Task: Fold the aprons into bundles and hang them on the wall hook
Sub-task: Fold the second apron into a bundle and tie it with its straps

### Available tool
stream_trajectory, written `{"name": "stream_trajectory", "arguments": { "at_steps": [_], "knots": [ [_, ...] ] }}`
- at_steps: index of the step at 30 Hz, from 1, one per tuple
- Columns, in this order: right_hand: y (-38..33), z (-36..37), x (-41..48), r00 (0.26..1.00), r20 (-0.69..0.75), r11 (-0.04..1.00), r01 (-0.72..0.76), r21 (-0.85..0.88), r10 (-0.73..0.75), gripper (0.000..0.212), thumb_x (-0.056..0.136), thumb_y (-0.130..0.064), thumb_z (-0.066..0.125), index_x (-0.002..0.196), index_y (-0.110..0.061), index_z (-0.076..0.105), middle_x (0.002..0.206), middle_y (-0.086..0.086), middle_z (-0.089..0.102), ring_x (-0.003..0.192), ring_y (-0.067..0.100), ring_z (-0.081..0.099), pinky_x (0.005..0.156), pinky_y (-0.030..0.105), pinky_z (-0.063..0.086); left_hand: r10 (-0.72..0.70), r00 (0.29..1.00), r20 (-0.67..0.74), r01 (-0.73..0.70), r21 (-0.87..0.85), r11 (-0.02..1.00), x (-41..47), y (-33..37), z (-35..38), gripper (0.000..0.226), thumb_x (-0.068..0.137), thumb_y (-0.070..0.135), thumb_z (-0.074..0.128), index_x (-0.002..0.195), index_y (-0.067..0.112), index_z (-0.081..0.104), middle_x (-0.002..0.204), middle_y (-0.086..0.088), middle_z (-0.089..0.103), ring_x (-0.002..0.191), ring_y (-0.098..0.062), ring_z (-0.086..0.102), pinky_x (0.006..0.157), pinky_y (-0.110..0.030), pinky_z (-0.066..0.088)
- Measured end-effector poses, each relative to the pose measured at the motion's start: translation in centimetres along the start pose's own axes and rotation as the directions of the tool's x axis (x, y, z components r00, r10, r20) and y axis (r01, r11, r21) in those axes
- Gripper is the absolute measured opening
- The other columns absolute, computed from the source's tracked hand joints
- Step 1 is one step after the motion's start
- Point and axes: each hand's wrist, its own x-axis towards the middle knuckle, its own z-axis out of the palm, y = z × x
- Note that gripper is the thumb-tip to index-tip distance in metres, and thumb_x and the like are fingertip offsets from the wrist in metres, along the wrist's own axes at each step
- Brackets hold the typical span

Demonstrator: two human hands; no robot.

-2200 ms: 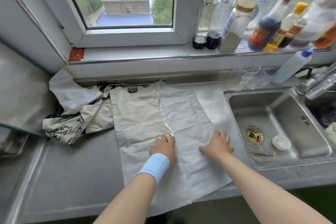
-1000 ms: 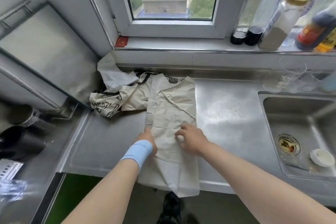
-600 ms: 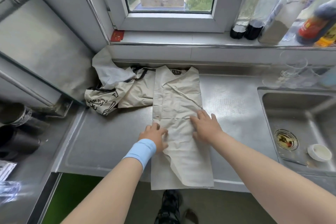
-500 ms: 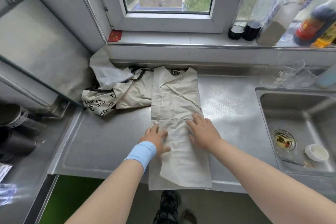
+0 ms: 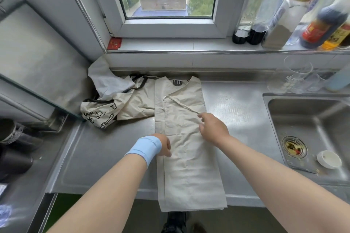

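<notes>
A beige apron (image 5: 185, 157) lies folded into a long narrow strip on the steel counter (image 5: 236, 111), and its near end hangs over the front edge. Its thin tie string (image 5: 180, 105) crosses the upper part. My right hand (image 5: 214, 128) pinches the string's right end between thumb and fingertip. At the strip's left edge is my left hand (image 5: 163, 144), which wears a blue wristband. Its fingers are curled out of sight and its thumb lies on the cloth. A second apron (image 5: 117, 108) with black print sits crumpled at the back left. No wall hook is in view.
A white cloth (image 5: 108, 81) is bunched in the corner behind the crumpled apron. The sink (image 5: 306, 119) on the right holds a small white bowl (image 5: 328, 159). Bottles (image 5: 280, 24) line the window sill, a glass (image 5: 297, 73) stands below them, and dark pots (image 5: 13, 149) stand far left.
My right hand lifted off the flat cloth and moved up to the tie string. The left hand slid back to the strip's left edge and curled.
</notes>
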Motion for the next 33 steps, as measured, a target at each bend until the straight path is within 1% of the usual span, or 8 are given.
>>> {"name": "stream_trajectory", "arguments": {
  "at_steps": [12,14,17,20,24,26,29,33],
  "knots": [
    [0.0,0.1,4.5,0.987,-0.006,0.945,-0.154,-0.289,0.159,0.02,0.088,-0.039,0.054,0.089,-0.026,0.069,0.102,-0.001,0.066,0.102,0.026,0.059,0.089,0.038,0.039,0.006,0.906,-0.423,-0.251,-0.526,0.813,4.9,1.8,-3.9,0.046,0.089,0.018,0.06,0.133,0.025,0.051,0.132,0.004,0.053,0.12,-0.017,0.053,0.104,-0.026,0.037],
    [-1.3,-0.5,5.2,0.984,0.054,0.986,-0.169,0.011,0.168,0.016,0.085,-0.036,0.058,0.08,-0.023,0.065,0.09,-0.002,0.07,0.092,0.021,0.062,0.087,0.038,0.045,0.024,0.885,-0.464,-0.307,-0.545,0.78,5.5,1.9,-4.7,0.063,0.084,0.014,0.063,0.142,0.028,0.041,0.145,0.005,0.041,0.124,-0.019,0.051,0.108,-0.027,0.035],
    [-5.0,-2.4,6.3,0.968,0.248,0.818,-0.165,0.551,0.029,0.013,0.086,-0.02,0.062,0.076,-0.012,0.062,0.07,0.004,0.069,0.056,0.017,0.062,0.059,0.034,0.05,0.086,0.873,-0.48,-0.384,-0.567,0.728,6.0,1.6,-6.4,0.078,0.081,0.013,0.065,0.147,0.035,0.032,0.149,0.007,0.037,0.113,-0.027,0.059,0.101,-0.035,0.046],
    [-8.4,-3.8,7.7,0.968,0.241,0.76,-0.102,0.642,-0.073,0.017,0.091,-0.014,0.065,0.074,-0.01,0.063,0.065,0.002,0.065,0.047,0.015,0.055,0.043,0.02,0.037,0.001,0.903,-0.429,-0.304,-0.637,0.708,6.3,-0.1,-8.8,0.057,0.081,0.015,0.056,0.133,0.036,0.048,0.115,0.0,0.066,0.098,-0.025,0.065,0.086,-0.031,0.052],
    [-10.5,-4.1,10.1,0.964,0.261,0.703,-0.148,0.695,-0.055,0.02,0.094,-0.026,0.064,0.094,-0.008,0.072,0.078,0.002,0.074,0.048,0.019,0.057,0.04,0.02,0.033,-0.173,0.904,-0.391,-0.124,-0.627,0.769,6.3,-4.2,-11.7,0.019,0.082,0.039,0.062,0.08,0.019,0.063,0.075,-0.002,0.064,0.072,-0.024,0.058,0.06,-0.027,0.041],
    [-11.1,-3.9,11.4,0.957,0.289,0.708,-0.194,0.679,-0.015,0.022,0.096,-0.028,0.059,0.1,-0.009,0.07,0.088,0.006,0.076,0.05,0.021,0.06,0.04,0.021,0.03,-0.347,0.835,-0.427,-0.069,-0.706,0.704,6.7,-7.1,-12.9,0.032,0.09,0.033,0.056,0.065,0.013,0.052,0.067,-0.007,0.055,0.072,-0.028,0.05,0.061,-0.03,0.035],
    [-10.8,-3.1,13.0,0.966,0.248,0.796,-0.202,0.57,0.068,0.017,0.093,-0.027,0.057,0.092,-0.017,0.072,0.09,0.003,0.075,0.059,0.02,0.067,0.043,0.023,0.038,-0.675,0.641,-0.366,-0.046,-0.896,0.443,7.4,-10.7,-14.3,0.025,0.095,0.021,0.046,0.095,0.004,0.063,0.103,-0.019,0.065,0.095,-0.036,0.057,0.075,-0.033,0.039],
    [-8.9,-3.3,15.2,0.971,0.077,0.907,-0.237,0.349,0.224,0.02,0.091,-0.019,0.052,0.095,-0.028,0.07,0.109,0.0,0.071,0.094,0.02,0.066,0.084,0.031,0.052,-0.893,0.372,-0.252,-0.206,-0.961,0.185,7.2,-12.0,-16.2,0.028,0.088,0.008,0.046,0.115,0.011,0.053,0.13,-0.015,0.049,0.106,-0.037,0.057,0.084,-0.04,0.043]
  ]
}}
